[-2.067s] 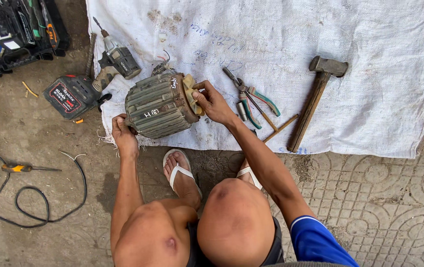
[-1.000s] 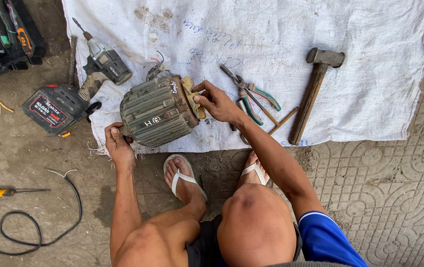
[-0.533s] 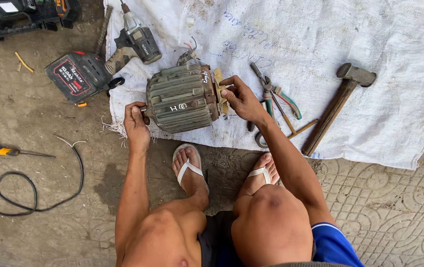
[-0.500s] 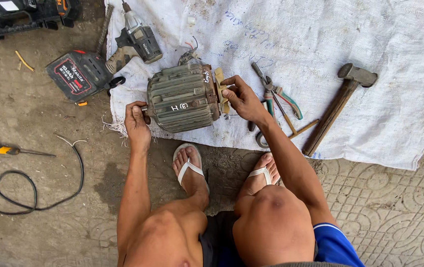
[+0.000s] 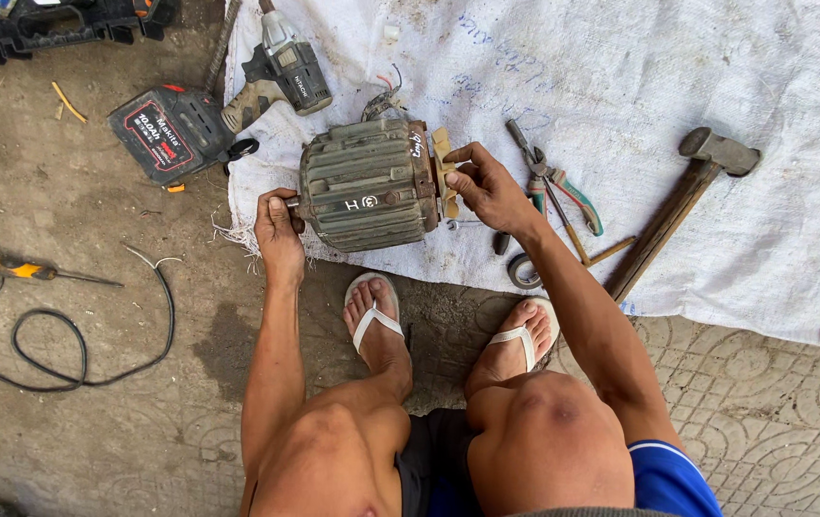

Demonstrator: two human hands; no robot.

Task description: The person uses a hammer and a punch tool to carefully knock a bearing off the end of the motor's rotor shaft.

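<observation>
A ribbed, cast-metal electric motor, likely heavy and rigid, lies on a white sack cloth, the left hand gripping its shaft end, right hand fingers apparently pinching the fan-end cover.

One motor, one hammer, perhaps two pliers.

From my feed, the black tool case is cut off by the top edge, and the black cable runs out past the left edge. My right hand hides part of the motor end, so I cannot tell what its fingertips pinch there. The white cloth leaves the frame at right.
</observation>
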